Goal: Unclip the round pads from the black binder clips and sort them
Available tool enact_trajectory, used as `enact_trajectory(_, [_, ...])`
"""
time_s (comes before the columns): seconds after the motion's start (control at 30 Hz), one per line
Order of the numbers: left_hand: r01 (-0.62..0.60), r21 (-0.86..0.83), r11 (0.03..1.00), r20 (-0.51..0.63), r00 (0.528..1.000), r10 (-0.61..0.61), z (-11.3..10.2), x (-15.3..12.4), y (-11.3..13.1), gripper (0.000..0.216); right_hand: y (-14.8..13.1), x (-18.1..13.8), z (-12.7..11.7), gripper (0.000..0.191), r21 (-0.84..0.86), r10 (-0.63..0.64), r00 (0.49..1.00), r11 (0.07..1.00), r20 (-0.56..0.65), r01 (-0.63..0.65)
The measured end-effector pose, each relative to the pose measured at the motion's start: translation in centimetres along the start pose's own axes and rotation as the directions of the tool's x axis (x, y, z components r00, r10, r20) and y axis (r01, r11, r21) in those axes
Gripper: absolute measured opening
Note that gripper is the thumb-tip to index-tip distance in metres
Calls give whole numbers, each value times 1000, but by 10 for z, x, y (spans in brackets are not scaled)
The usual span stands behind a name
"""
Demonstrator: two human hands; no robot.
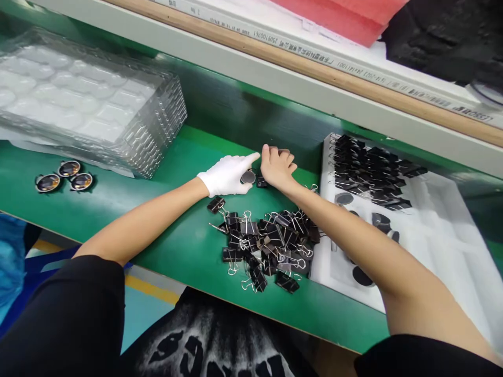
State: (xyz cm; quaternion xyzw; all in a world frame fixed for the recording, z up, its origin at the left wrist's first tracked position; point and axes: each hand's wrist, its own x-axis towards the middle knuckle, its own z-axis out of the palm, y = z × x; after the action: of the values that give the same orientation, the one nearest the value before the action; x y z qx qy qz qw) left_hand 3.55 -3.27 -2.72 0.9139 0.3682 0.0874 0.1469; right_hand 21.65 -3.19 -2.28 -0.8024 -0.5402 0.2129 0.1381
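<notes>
My left hand (228, 176), in a white glove, is closed around a round grey disc (248, 177) with a pale rim. Just to the right, my bare right hand (277, 166) has its fingers curled near the back wall. A brownish edge shows behind those fingers, too little of it to name. Between the hands, a black binder clip (262, 181) lies by the right palm. Nearer to me is a heap of black binder clips (271, 238) with silver wire handles, spread loosely over the green table (173, 230).
Clear plastic trays (78, 99) are stacked at the left, with several round amber-brown pieces in metal rims (81, 181) in front. On the right, a white foam tray (428, 230) carries rows of binder clips (365, 167) and dark discs (362, 276). A ledge (275, 57) runs across the back.
</notes>
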Motion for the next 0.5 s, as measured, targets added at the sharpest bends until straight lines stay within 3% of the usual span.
enact_trajectory(0.13, [-7,-4,1000,10,1000,7,1,-3,0,82,13,4,13,69,-55,-28,1000,998,4,28])
enact_trajectory(0.5, [19,-73,997,49,999,-16,4,3,16,79,21,4,15,70,-58,-38,999,998,-29,37])
